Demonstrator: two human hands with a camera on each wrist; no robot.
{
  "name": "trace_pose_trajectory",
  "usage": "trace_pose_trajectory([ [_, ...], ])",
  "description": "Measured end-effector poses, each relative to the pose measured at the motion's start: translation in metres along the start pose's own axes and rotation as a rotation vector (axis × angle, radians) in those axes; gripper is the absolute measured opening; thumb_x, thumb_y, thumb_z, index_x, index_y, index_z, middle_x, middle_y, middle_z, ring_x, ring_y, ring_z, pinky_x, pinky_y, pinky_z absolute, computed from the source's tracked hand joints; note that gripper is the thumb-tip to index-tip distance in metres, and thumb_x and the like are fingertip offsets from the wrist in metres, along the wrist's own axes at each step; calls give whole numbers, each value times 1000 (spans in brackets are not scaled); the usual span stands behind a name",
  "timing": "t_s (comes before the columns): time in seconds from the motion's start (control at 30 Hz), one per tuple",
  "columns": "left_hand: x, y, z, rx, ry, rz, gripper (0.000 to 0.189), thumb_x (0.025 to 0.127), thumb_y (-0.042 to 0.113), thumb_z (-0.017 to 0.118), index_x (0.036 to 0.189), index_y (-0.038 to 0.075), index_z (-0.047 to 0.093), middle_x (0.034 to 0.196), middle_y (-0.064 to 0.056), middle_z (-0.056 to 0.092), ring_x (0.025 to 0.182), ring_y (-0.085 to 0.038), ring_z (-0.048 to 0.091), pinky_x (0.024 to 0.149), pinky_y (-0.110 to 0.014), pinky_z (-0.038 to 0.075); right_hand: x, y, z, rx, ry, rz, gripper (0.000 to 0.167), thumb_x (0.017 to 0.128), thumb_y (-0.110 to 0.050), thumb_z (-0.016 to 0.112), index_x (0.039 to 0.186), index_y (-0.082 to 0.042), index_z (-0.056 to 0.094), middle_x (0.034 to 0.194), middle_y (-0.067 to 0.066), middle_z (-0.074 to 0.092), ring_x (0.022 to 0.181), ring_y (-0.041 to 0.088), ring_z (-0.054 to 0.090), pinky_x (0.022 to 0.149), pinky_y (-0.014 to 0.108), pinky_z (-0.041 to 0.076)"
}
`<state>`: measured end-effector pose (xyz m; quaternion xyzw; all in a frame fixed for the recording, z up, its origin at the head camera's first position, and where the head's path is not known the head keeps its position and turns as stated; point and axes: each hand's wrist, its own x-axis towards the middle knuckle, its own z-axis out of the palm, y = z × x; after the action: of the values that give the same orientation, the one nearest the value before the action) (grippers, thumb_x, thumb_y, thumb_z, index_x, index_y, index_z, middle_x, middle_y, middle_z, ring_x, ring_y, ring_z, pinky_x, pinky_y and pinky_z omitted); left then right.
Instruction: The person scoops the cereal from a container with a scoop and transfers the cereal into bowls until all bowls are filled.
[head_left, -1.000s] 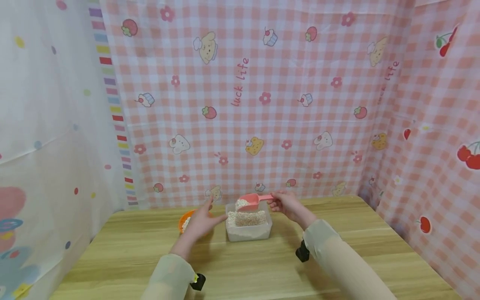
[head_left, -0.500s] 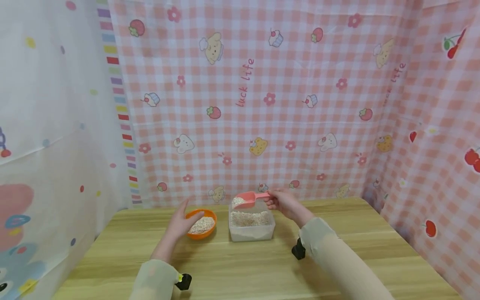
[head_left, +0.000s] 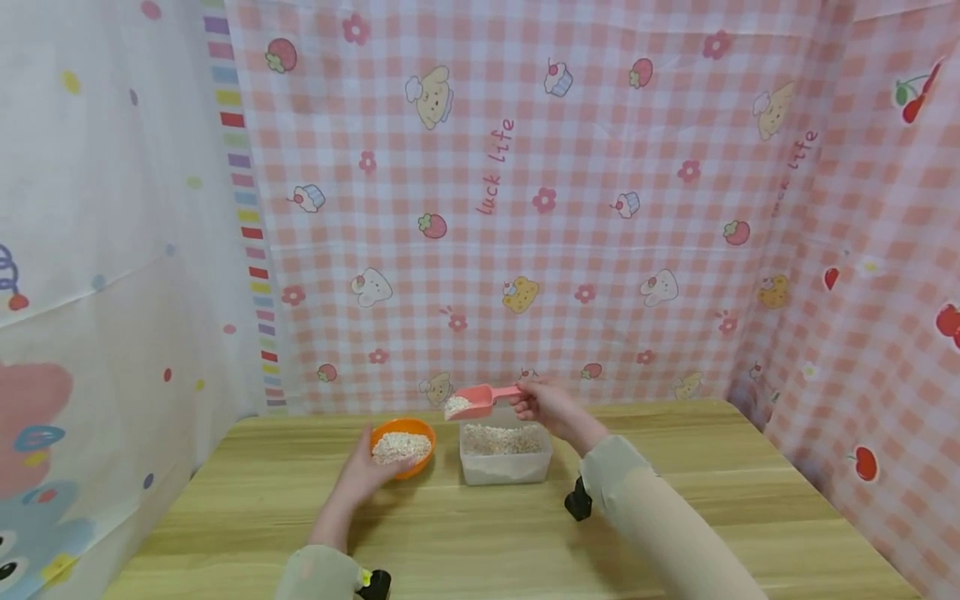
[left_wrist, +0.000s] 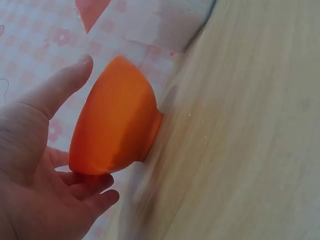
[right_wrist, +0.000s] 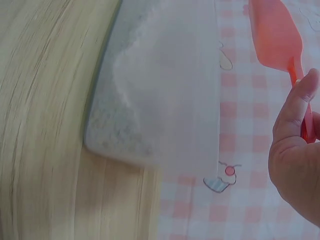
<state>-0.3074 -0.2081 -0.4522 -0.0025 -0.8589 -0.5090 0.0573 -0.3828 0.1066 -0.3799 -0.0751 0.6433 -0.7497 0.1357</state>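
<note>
An orange bowl (head_left: 429,429) of pale, oat-like flakes stands on the table. My left hand (head_left: 363,475) spreads around its left and near sides. In the left wrist view the thumb is raised by the rim, apart from the bowl, while the other fingers (left_wrist: 102,197) lie close against its side; contact is hard to tell. My right hand (head_left: 553,410) grips the handle of a pink scoop (head_left: 480,402) loaded with flakes. The scoop hangs above the left edge of a translucent plastic box (head_left: 504,468), which holds more flakes.
Box and bowl stand side by side with a small gap on the wood-grain table (head_left: 480,542). Behind them hangs a pink checked curtain (head_left: 480,250). A white patterned curtain (head_left: 135,333) closes off the left side.
My left hand has drawn back from between the bowl and box to the bowl's left, then come closer around it. The loaded scoop has shifted left, toward the bowl.
</note>
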Motion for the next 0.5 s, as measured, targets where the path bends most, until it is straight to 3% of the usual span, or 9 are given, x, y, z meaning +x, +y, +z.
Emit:
trace_pose_trajectory([
  [0.27,-2,-2,0,27,5,19,114,76,33,83,149,-12,9,151,-36,18,138,-50,21,111,-59,21,2,-1,17,-5,-24,-5,32,104,-9,42,126,13,49,77,9,63,59,9,59,56,20,53],
  [0.5,-3,-4,0,35,13,20,113,75,33,83,148,-14,11,150,-37,21,136,-50,25,110,-59,24,8,2,35,-26,-49,1,32,104,-9,42,125,13,49,79,10,64,60,9,58,56,20,54],
])
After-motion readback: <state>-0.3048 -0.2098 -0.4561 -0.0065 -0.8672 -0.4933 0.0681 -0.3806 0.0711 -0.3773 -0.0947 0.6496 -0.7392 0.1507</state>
